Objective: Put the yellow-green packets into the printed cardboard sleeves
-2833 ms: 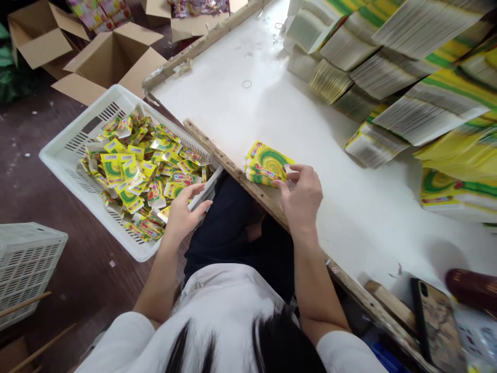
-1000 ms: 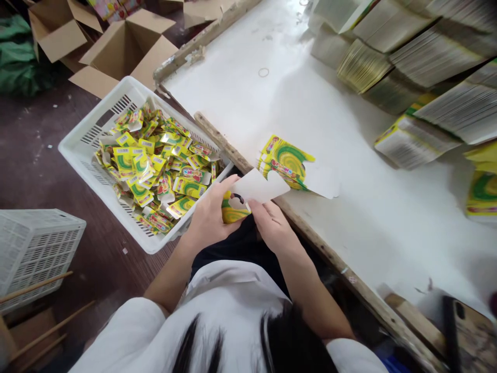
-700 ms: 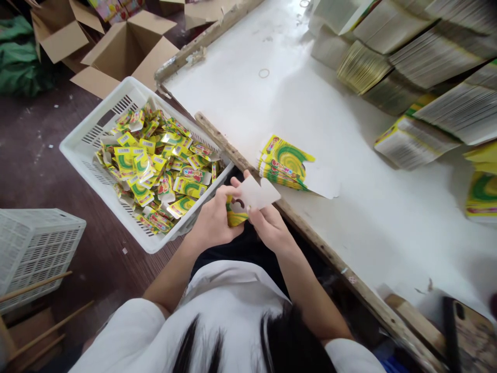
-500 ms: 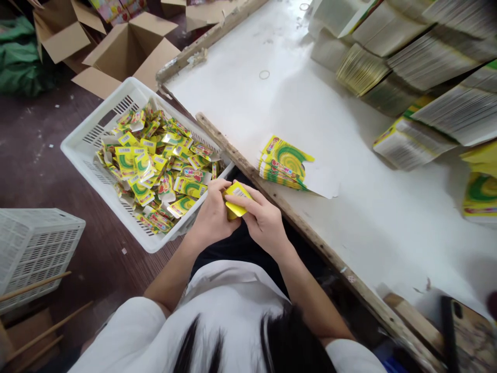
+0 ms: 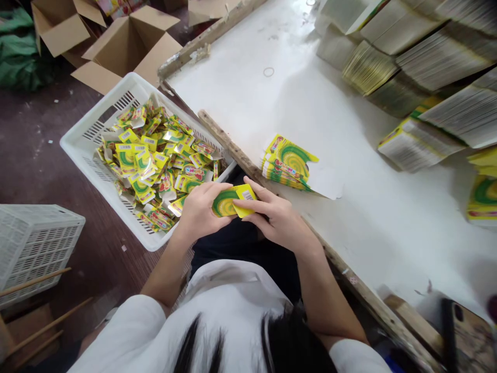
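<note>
Between my two hands, above my lap, is a small yellow and green crayon box point(image 5: 225, 202) with a barcode on its end flap. My left hand point(image 5: 202, 210) wraps around the printed body of the box. The fingers of my right hand point(image 5: 275, 212) pinch the yellow barcode flap at the other end. Just left of my hands stands a white plastic basket point(image 5: 91, 168) holding many similar crayon boxes point(image 5: 142, 163). On the white table to the right lies a fanned stack of flat crayon cartons point(image 5: 289, 160).
Tall stacks of flat cartons point(image 5: 419, 62) fill the table's far right. A wooden strip point(image 5: 233, 145) edges the white table point(image 5: 334, 217). An open cardboard box point(image 5: 124, 49) stands behind the basket. A phone point(image 5: 468, 334) lies near right, and another white crate point(image 5: 37, 248) sits at left.
My hands have moved slightly apart and the box has turned, so more of its green swirl side shows. My right hand has shifted to the right along with the barcode flap.
</note>
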`<control>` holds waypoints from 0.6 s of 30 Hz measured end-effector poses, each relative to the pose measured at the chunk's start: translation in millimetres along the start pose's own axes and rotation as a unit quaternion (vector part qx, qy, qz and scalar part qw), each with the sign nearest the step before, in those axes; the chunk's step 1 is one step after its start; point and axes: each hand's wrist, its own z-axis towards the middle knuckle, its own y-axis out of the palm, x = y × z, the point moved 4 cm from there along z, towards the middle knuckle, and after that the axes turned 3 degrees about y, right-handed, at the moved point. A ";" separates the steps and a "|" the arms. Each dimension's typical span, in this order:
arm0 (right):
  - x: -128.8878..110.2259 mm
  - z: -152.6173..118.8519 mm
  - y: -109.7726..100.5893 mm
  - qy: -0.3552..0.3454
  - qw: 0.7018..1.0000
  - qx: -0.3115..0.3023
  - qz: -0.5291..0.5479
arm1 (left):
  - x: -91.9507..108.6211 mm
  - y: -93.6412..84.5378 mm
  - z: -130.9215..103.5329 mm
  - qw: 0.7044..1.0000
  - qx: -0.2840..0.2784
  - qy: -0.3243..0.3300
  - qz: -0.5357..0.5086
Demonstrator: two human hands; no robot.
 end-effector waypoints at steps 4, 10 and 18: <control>2.0 3.1 7.4 0.012 0.997 0.074 0.029 | 1.4 3.3 0.1 0.999 0.033 -0.005 0.012; -3.4 7.6 17.3 0.008 0.995 0.059 0.076 | 1.9 9.4 -3.4 0.999 0.037 -0.023 -0.009; 43.7 -13.7 -43.2 0.121 0.922 0.344 -0.128 | -65.6 -36.8 -26.0 0.954 0.194 -0.184 0.137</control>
